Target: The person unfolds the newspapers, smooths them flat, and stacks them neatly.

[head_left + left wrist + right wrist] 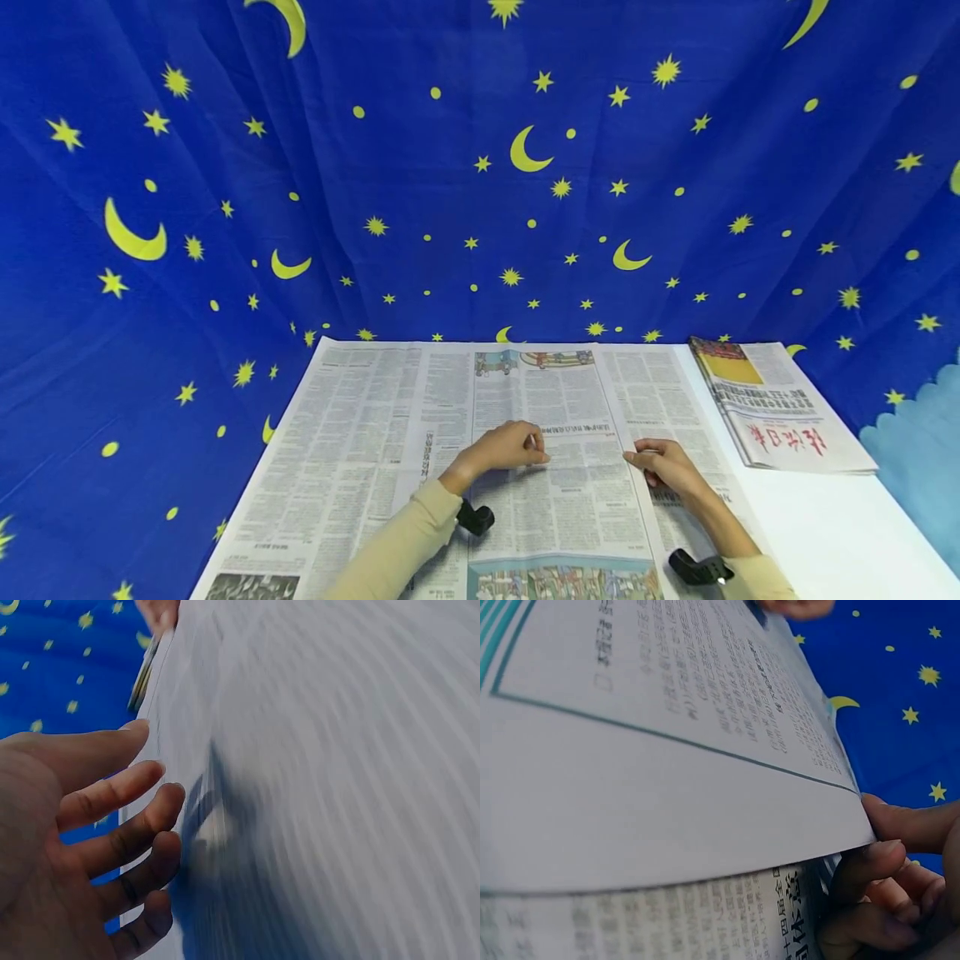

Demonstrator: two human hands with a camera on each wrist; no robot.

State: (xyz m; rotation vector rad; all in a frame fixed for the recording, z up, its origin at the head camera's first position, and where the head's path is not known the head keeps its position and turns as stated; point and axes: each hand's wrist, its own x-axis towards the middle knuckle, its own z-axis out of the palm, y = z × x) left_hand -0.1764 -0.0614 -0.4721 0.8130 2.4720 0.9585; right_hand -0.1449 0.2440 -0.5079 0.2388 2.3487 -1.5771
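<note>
The newspaper lies at the frame's lower middle, its long right edge pinched in the grip of the right hand, while the left hand, fingers apart and empty, hangs left of that edge.

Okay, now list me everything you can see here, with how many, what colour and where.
Spread newspaper: at least two overlapping layers, whitish with dark print and coloured drawings, across the table
Folded newspapers: one stack, number unclear, whitish with red and black print, table's far right
Table: one, white, under the papers
Cloth backdrop: count unclear, blue with yellow moons and stars, behind and beside the table
Wrist devices: two, black, one per wrist
Sleeves: two, beige, bottom of the head view
Left grip: one, bare, over the spread newspaper
Right grip: one, bare, pinching the top layer's edge
</note>
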